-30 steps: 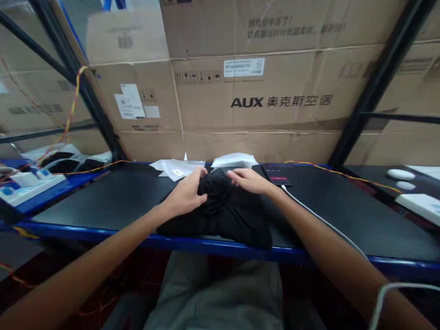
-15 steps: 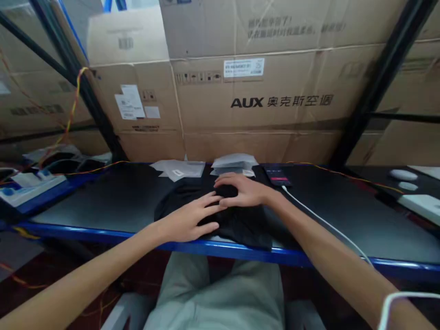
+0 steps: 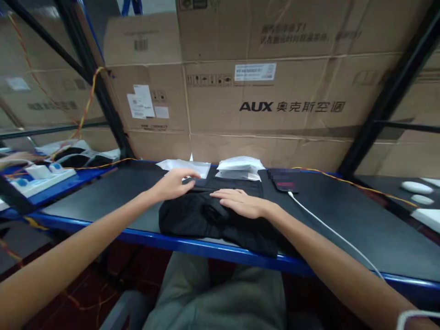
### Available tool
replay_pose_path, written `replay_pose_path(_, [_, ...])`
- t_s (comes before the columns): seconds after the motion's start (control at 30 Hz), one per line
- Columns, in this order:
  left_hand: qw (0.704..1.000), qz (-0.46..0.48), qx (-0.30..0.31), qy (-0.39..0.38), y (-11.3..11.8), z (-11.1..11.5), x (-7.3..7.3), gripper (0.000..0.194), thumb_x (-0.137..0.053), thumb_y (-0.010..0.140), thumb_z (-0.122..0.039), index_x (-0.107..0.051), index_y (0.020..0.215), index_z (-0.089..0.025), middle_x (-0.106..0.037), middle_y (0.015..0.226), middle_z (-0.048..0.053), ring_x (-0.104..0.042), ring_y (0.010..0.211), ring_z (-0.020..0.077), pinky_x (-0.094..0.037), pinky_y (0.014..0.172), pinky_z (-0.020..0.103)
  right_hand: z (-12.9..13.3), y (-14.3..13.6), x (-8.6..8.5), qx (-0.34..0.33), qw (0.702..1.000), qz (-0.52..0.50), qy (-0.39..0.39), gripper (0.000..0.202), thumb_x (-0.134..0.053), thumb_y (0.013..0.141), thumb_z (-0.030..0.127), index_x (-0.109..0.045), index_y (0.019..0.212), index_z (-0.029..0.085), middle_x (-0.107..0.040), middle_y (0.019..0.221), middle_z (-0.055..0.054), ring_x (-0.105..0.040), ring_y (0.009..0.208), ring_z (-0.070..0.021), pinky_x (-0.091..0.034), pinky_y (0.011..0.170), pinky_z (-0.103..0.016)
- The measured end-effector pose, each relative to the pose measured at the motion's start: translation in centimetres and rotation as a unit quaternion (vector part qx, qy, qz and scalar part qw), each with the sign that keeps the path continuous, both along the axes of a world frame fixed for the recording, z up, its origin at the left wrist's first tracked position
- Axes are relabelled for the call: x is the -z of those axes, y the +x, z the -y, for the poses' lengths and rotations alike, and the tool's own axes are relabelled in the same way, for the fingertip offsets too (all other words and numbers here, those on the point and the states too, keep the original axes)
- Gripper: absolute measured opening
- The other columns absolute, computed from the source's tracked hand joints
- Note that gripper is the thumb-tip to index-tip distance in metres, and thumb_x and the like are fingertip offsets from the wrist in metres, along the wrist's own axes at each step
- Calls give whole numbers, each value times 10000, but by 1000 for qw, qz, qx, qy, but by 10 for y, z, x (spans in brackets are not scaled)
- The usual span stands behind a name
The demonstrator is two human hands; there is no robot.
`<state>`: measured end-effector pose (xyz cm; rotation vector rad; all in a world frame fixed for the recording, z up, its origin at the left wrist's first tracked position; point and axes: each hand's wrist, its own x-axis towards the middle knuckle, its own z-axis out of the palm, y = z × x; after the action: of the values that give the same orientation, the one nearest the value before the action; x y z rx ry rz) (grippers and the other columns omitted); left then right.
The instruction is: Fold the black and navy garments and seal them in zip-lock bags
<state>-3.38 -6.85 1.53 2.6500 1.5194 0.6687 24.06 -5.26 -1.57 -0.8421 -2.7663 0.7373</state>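
At far left on the bench: white power strip (image 3: 37, 183) with plugs in it, dark items (image 3: 70, 158) and pale bags (image 3: 62, 145) packed behind. Yellow-red cord (image 3: 91, 98) hangs past the left rack post (image 3: 103, 91), another runs along the rear of the bench.

Left hand (image 3: 173, 184) is at the rear left edge of the black cloth (image 3: 195, 217), thumb and index apart with a small gap, nothing seen between them. Contact with cloth: can't tell. It partly covers the clear bag (image 3: 202, 169) behind.

Cloth lies bunched mid-bench, right up to the blue front edge (image 3: 206, 247), one corner lapping over it. White packets (image 3: 240, 166) sit stacked behind it, against the cardboard wall (image 3: 292, 91), so little room at the rear.

Right hand (image 3: 242, 202) is palm down on the cloth, fingers straight and close together, gripping nothing visible; it hides part of the folds.

Right of the cloth: phone (image 3: 283, 180), white cable (image 3: 330, 227) running from it to the front edge beside the right forearm. Cable bounds the space on that side. Past the right rack post (image 3: 381, 101): two white oval items (image 3: 416, 187), white block (image 3: 428, 220) at frame edge.
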Motion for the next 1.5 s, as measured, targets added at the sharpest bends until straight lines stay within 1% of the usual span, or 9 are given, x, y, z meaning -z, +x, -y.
replay_pose_path(0.13, [989, -97, -101, 42, -42, -39, 14, 507, -585, 683, -178, -706, 1176, -168, -672, 1319, 134, -582, 1258, 325, -428, 1084, 462, 1, 3, -10, -10, 1000, 4, 18, 545, -403, 928, 235, -501, 1463, 211, -465, 1548, -88, -382, 1450, -272, -249, 1200, -513])
replay_pose_path(0.3, [988, -44, -122, 84, -47, -43, 23, 358, -448, 873, -275, -738, 1054, -170, -741, 1167, 144, -654, 1138, 319, -462, 1026, 471, 10, 3, -17, -6, 995, 34, 96, 706, -623, 789, 302, -474, 1468, 180, -471, 1530, -154, -353, 1455, -339, -165, 1182, -613])
replay_pose_path(0.5, [903, 396, -43, 162, -25, -28, -32, 289, -643, 835, -416, -696, 953, -158, -727, 896, 44, -646, 816, 195, -516, 767, 295, 16, 1, -16, -3, 983, 25, 183, 565, -684, 738, 357, -613, 1267, 172, -576, 1417, -171, -384, 1428, -356, -73, 1176, -640])
replay_pose_path(0.63, [879, 462, -40, 111, -21, -29, -61, 295, -630, 832, -398, -635, 1039, -188, -682, 911, 23, -602, 739, 152, -489, 647, 268, 21, -3, -21, -2, 980, 38, 194, 492, -691, 715, 336, -624, 1157, 132, -670, 1214, -185, -588, 1192, -346, -208, 1144, -608])
replay_pose_path(0.83, [927, 330, -76, -162, -8, -24, -14, 508, -768, 691, -494, -643, 1065, -173, -665, 798, 24, -600, 605, 159, -442, 520, 249, 18, 3, -30, 36, 985, 56, 158, 511, -685, 711, 309, -613, 1182, 124, -702, 1026, -141, -647, 919, -295, -479, 787, -366])
replay_pose_path(0.97, [903, 270, -52, -330, -2, -27, 16, 894, -721, 743, -594, -359, 1469, -220, -669, 1212, 131, -688, 976, 225, -549, 755, 298, 8, 17, -33, 52, 990, -3, 128, 489, -670, 708, 289, -629, 1169, 134, -693, 1054, -120, -626, 933, -278, -464, 824, -365])
replay_pose_path(1.23, [997, 65, -44, -26, 14, -37, 17, 843, -562, 864, -577, -318, 1514, -99, -396, 1556, 226, -404, 1427, 337, -348, 1152, 457, -5, 40, -54, 116, 964, -241, 8, 459, -561, 659, 273, -622, 1104, 178, -675, 1010, -47, -611, 937, -260, -475, 845, -386])
replay_pose_path(1.37, [988, -79, -19, -132, 31, -16, 22, 759, -309, 948, -674, -543, 1382, -97, -521, 1473, 219, -463, 1384, 369, -344, 1127, 494, -6, 36, -48, 111, 964, -243, 7, 539, -550, 649, 259, -626, 1172, 157, -656, 1195, -86, -585, 1113, -295, -441, 977, -424])
replay_pose_path(1.5, [971, -147, -19, -185, 33, -2, 40, 876, -285, 927, -735, -274, 1574, -144, -201, 1645, 182, -170, 1531, 345, -150, 1205, 536, -8, 22, -29, 83, 986, -143, 7, 577, -587, 685, 254, -616, 1252, 155, -643, 1298, -114, -583, 1176, -300, -416, 1041, -452])
